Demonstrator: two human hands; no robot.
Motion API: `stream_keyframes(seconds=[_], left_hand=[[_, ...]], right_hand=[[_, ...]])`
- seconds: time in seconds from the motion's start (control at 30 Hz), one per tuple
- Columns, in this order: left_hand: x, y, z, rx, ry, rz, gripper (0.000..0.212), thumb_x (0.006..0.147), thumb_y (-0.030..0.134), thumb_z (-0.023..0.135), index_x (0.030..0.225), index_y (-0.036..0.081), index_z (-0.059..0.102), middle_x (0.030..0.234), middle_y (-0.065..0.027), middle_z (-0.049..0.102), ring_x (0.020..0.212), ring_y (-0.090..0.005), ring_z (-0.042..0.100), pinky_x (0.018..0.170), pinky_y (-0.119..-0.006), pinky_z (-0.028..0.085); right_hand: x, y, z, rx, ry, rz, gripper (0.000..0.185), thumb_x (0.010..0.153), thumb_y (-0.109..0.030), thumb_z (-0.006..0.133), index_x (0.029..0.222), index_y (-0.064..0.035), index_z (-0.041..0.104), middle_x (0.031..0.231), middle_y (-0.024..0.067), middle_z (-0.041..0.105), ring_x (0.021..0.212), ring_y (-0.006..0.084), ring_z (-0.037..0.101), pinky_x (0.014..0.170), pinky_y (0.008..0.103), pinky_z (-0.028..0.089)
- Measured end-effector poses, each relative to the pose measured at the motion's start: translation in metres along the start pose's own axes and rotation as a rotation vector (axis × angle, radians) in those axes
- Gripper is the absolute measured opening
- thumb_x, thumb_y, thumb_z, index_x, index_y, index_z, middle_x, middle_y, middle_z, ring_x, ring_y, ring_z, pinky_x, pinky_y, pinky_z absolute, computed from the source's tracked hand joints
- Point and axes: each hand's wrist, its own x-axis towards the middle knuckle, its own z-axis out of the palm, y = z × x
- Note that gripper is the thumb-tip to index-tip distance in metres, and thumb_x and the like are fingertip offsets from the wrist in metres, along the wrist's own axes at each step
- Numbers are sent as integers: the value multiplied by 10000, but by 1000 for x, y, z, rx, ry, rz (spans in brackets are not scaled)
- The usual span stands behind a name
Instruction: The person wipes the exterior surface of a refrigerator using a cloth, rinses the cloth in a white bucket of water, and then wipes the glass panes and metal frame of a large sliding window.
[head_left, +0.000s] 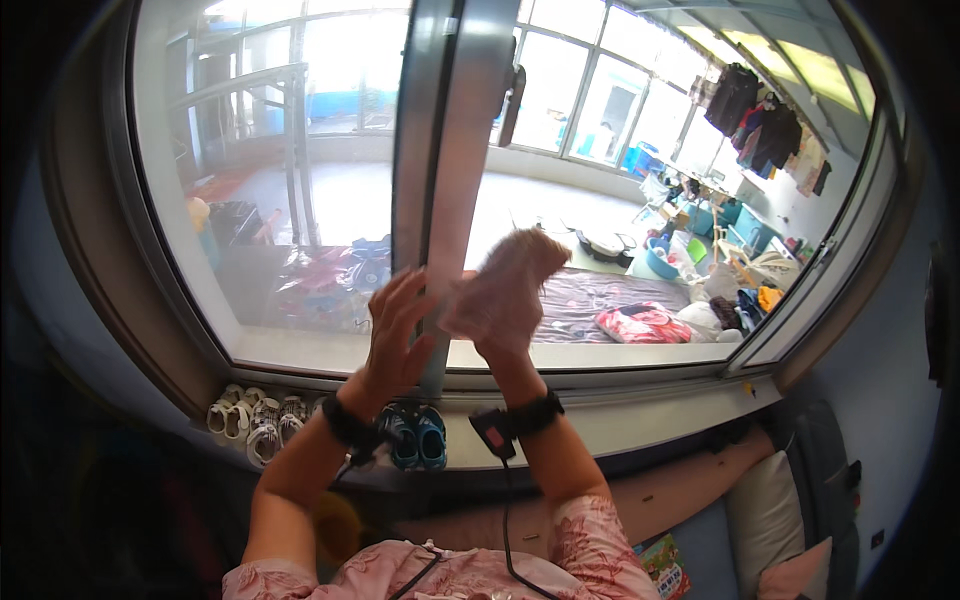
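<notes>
Before me stands a sliding window with a metal middle frame (457, 150). My left hand (396, 334) is raised at the lower part of this frame, fingers apart and holding nothing; whether it touches the frame I cannot tell. Just right of the frame, my right hand (499, 319) is blurred. It grips what looks like a crumpled brownish cloth (529, 251), close to the right-hand opening or pane. The cloth and fingers blend together in the blur. A window handle (513, 106) sits higher up on the frame.
On the sill (615, 421) stand white children's shoes (244, 412) at the left and blue shoes (418, 436) below my hands. A padded pink headboard (630, 504), a pale pillow (765, 502) and a book (664, 566) lie lower right. A cable (507, 517) hangs from my right wrist device.
</notes>
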Motion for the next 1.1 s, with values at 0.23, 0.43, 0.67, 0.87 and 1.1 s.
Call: stream_keyframes(seconds=[0.23,0.43,0.67,0.87,1.1], left_hand=[[-54,-10,-107,69,89,-120,321,859,215,437,1103,6,434,1214,-185,406,1126,-326,380,928,-415,314],[-74,-50,-154,-123,162,-458,323,817,98,453,1131,24,427,1199,-157,419,1099,-269,412,901,-366,347],[-114,-59,-130,-262,80,-649,356,772,46,483,1127,33,449,1176,-124,467,1047,-241,460,801,-321,403],[-140,-40,-124,-290,56,-726,335,751,28,483,1085,21,479,1147,-135,490,1012,-253,483,757,-304,427],[-134,-26,-169,-141,-62,-635,327,728,6,477,1054,19,488,1129,-138,496,988,-264,492,738,-313,437]], right_hand=[[172,-94,12,-414,226,-348,281,706,-124,613,952,-47,501,801,66,515,802,165,498,680,273,396],[176,-48,51,-536,6,-257,208,770,-154,542,941,-52,479,826,69,527,783,171,504,706,286,386],[14,22,79,263,-458,228,155,844,-189,458,927,-58,454,854,73,541,762,178,510,736,301,376],[-34,4,86,140,-428,222,186,871,-180,418,780,-20,447,836,94,548,675,169,518,652,317,434],[108,-66,61,-1009,-96,-114,190,731,-172,621,834,-38,535,718,51,524,663,101,522,556,204,429]])
